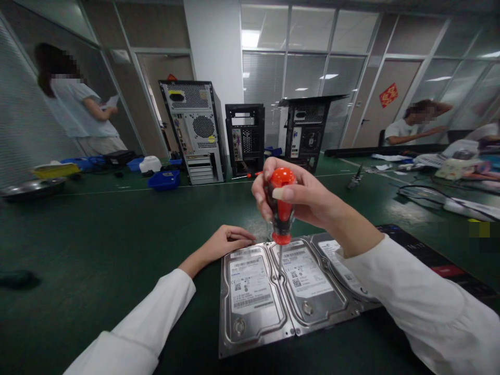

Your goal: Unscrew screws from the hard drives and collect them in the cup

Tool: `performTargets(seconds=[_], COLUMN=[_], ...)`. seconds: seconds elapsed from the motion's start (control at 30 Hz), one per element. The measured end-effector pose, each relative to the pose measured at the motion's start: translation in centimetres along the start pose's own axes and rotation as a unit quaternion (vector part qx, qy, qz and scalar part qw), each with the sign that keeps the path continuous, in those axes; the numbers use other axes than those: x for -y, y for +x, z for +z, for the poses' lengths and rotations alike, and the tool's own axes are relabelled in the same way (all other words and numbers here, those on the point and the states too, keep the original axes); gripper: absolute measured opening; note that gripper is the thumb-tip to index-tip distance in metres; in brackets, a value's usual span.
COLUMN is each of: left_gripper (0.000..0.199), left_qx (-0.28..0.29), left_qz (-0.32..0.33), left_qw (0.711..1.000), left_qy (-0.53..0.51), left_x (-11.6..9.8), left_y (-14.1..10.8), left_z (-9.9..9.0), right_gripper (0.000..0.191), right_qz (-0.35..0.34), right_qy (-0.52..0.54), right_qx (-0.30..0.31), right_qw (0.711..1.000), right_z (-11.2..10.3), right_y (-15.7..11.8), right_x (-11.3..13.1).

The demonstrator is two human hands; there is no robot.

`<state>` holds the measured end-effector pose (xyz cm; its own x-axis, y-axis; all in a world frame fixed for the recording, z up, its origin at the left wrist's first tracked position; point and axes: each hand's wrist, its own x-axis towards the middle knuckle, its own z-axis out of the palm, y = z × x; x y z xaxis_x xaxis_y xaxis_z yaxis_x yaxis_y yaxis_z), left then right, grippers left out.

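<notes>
Drives (pixel 252 284) are lying side by side on worktop (pixel 117 239). Right hand (pixel 310 200) is gripping screwdriver (pixel 284 211), tip down near a seam. Left hand (pixel 222 244) is resting at leftmost drive's far edge, fingers loosely extended.

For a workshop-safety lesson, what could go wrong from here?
The red-handled, metal-shafted screwdriver in the right hand might slip and scratch the silver, rectangular hard drives beneath it. The left hand rests only at one drive's far edge, so that drive could shift under pressure.
</notes>
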<state>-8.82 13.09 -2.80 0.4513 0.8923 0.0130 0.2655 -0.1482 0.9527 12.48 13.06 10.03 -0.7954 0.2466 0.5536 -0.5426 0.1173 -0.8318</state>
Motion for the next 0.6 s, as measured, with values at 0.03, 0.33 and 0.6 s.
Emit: performTargets(seconds=[0.03,0.33,0.6], left_gripper=[0.039,0.039,0.04], left_qx=[0.001,-0.005,-0.001], left_qz=[-0.001,0.002,0.0], left_qw=[1.0,1.0,1.0], left_qy=[0.002,-0.001,0.007], left_x=[-0.09,0.24,-0.23], left_y=[-0.02,0.01,-0.17], left_z=[0.03,-0.05,0.02], right_gripper=[0.02,0.034,0.029], right_qz=[-0.003,0.053,-0.013], right_qy=[0.006,0.05,-0.031], right_qx=[0.003,-0.015,-0.003], right_qw=[1.0,0.997,0.999], right_z=[0.14,0.48,0.71], right_y=[-0.01,0.0,0.04], right_x=[0.0,0.38,0.18])
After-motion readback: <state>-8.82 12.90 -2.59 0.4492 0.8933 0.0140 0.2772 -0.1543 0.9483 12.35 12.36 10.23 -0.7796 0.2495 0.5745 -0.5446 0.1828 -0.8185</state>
